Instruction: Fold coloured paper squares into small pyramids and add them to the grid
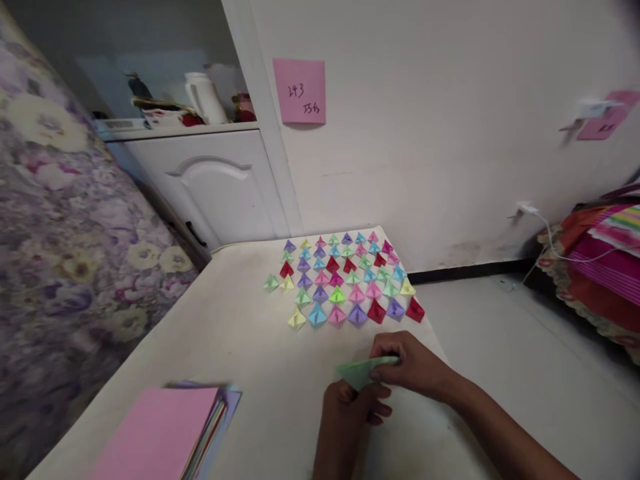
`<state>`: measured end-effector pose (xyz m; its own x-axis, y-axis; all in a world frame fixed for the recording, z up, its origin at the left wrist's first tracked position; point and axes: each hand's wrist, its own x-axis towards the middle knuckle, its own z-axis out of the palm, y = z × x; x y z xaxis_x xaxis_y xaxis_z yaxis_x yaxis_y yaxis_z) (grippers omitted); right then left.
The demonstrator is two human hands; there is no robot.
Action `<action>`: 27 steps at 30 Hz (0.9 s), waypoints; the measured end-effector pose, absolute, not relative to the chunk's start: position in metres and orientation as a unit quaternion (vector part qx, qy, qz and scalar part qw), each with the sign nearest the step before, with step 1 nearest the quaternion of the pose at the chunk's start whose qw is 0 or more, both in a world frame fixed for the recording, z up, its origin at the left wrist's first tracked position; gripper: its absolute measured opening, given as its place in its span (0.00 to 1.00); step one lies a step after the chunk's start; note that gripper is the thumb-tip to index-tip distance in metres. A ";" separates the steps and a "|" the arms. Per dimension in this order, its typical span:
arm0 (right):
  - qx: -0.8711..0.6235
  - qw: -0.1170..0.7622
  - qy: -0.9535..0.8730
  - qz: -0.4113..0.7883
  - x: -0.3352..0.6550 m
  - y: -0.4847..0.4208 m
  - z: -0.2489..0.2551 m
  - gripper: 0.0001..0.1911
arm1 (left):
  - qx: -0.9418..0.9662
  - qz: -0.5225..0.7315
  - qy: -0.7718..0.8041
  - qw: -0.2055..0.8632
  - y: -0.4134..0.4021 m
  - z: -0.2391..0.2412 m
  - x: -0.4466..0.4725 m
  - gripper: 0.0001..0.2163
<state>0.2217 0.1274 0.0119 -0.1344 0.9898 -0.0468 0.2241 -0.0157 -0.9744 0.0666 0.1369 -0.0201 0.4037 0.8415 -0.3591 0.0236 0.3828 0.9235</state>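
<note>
Over the near part of the table (250,340), right hand (400,360) pinches the green paper (356,375); left hand (354,403) curls at its lower edge, can't tell if gripping. Looks mid-fold; next move likely needs aligned edges, firm crease.

Holding green ppr (356,375) w/ L hand (349,410) + R hand (411,361) over bench (250,347) nr R edge, w/ rows of folded pcs (337,295) twd far R corner, pink-topped stack (160,427) nr L edge.
</note>
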 end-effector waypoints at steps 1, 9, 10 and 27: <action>-0.524 0.396 -0.579 0.483 0.221 0.127 0.012 0.03 | 0.471 0.296 0.461 0.691 0.137 -0.021 0.067 0.08; -0.547 0.366 -0.586 0.473 0.223 0.132 0.004 0.01 | 0.455 0.295 0.445 0.713 0.135 -0.029 0.062 0.09; -0.547 0.361 -0.588 0.473 0.224 0.133 0.002 0.01 | 0.455 0.291 0.441 0.716 0.134 -0.029 0.062 0.09; -0.547 0.353 -0.608 0.455 0.215 0.128 0.004 0.03 | 0.477 0.340 0.436 0.683 0.134 -0.033 0.056 0.05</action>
